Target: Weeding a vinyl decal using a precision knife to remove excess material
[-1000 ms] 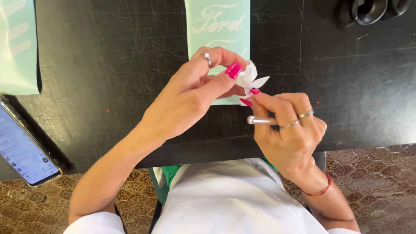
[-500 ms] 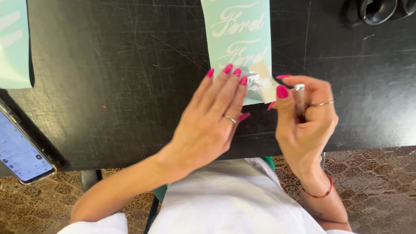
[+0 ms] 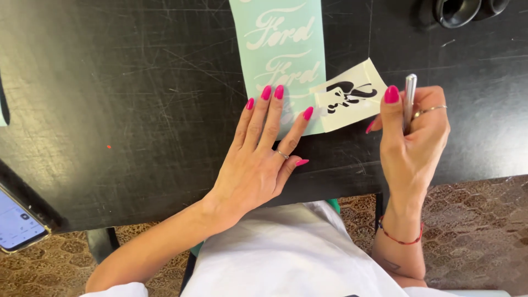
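- Mint-green vinyl strip with white script cut-outs [image 3: 280,49] lay on the scratched black bench [image 3: 137,110], running from the far edge toward the near edge.
- Left hand [image 3: 258,159] lay flat on the strip's near end, fingers spread and holding nothing.
- Right hand [image 3: 412,137] was closed around a slim silver pen-shaped tool [image 3: 409,99], held upright.
- Cream backing piece with black cut shapes [image 3: 349,96] overlapped the strip's right edge, between both hands.
- Smartphone with lit screen [image 3: 16,223] sat at the near left corner.

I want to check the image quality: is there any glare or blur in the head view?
Head view: sharp overall; pale glare spreads over the scratched black table at upper left; the left hand casts a soft shadow on the mint sheet; the silver tool in the right hand shines.
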